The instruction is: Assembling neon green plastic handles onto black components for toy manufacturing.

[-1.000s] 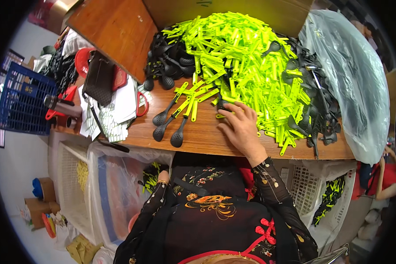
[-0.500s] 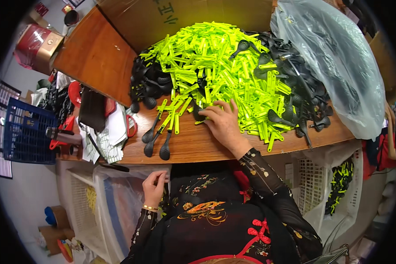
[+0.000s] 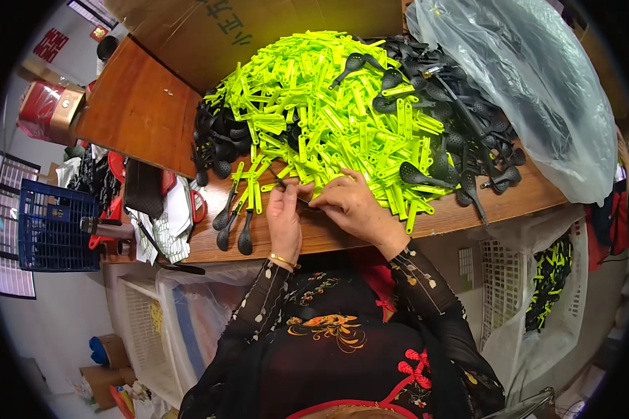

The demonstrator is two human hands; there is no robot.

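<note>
Our left hand [image 3: 284, 215] and right hand [image 3: 349, 206] pinch one black spoon [image 3: 302, 201] between closed fingers. The green handles [image 3: 328, 119] just beyond our fingertips could slide if we bump them.

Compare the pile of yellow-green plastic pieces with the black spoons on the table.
The yellow-green plastic pieces are flat, straight strips in a bright colour; the black spoons are dark, with round bowls on slim handles. The yellow-green plastic pieces form one big heap at the middle; the black spoons lie in smaller clusters on both sides of it. Both rest on the wooden table, beyond the left hand and right hand.
</note>
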